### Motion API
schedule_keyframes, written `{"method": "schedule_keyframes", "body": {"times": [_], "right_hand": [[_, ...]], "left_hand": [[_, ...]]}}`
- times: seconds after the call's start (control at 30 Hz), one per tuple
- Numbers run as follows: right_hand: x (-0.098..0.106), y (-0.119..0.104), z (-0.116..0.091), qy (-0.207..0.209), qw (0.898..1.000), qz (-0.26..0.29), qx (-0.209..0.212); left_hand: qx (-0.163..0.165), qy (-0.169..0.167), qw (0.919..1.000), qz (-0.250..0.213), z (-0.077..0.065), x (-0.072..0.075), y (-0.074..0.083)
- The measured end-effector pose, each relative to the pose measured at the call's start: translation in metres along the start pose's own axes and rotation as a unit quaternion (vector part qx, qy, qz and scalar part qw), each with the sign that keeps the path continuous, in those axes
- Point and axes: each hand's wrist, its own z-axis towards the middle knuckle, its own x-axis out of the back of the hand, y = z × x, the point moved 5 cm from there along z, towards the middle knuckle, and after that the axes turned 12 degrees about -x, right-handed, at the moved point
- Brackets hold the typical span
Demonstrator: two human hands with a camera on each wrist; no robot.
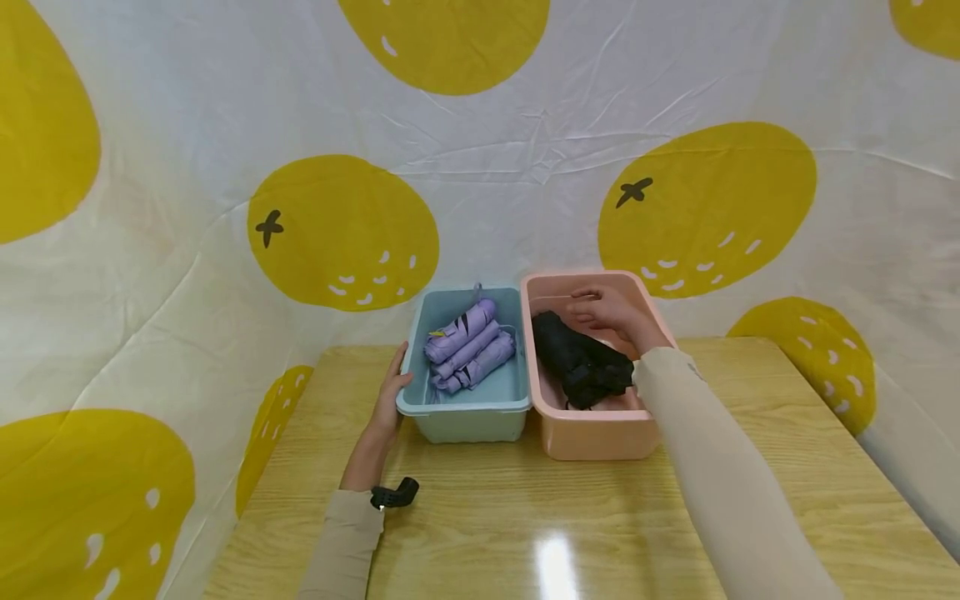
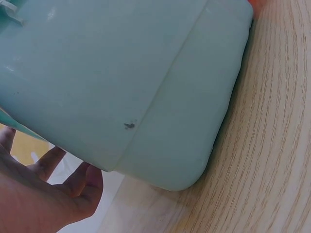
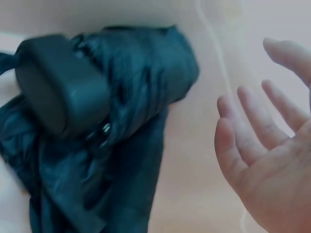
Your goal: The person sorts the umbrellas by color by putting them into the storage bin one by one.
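My left hand (image 1: 387, 402) rests against the left side of a light blue plastic bin (image 1: 468, 427), its thumb at the rim. In the left wrist view, the fingers (image 2: 90, 191) lie along the edge of the bin's wall. Lavender folded umbrellas (image 1: 461, 333) lie side by side in this bin. My right hand (image 1: 611, 310) hovers inside the pink bin (image 1: 600, 437), fingers spread and holding nothing. Beside it, black folded umbrellas (image 1: 566, 350) lie together; the right wrist view shows a black handle end (image 3: 63, 92) close up, apart from the fingertips.
Both bins stand side by side on a wood-grain table (image 1: 480, 517), near its back edge. Behind them hangs a white cloth (image 1: 510, 217) printed with yellow fruit. A black wrist strap (image 1: 393, 493) is on the left forearm.
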Motion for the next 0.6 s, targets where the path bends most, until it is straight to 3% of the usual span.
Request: {"method": "schedule_keyframes", "body": {"times": [0.33,0.6], "right_hand": [[0.013,-0.046,-0.024,0.016,0.997,0.073,0.018],[0.022,-0.07,-0.045,0.025,0.995,0.056,0.081]], "left_hand": [[0.006,0.003,1.0,0.007,0.0,0.001,0.001],[0.0,0.007,1.0,0.001,0.0,0.002,0.001]]}}
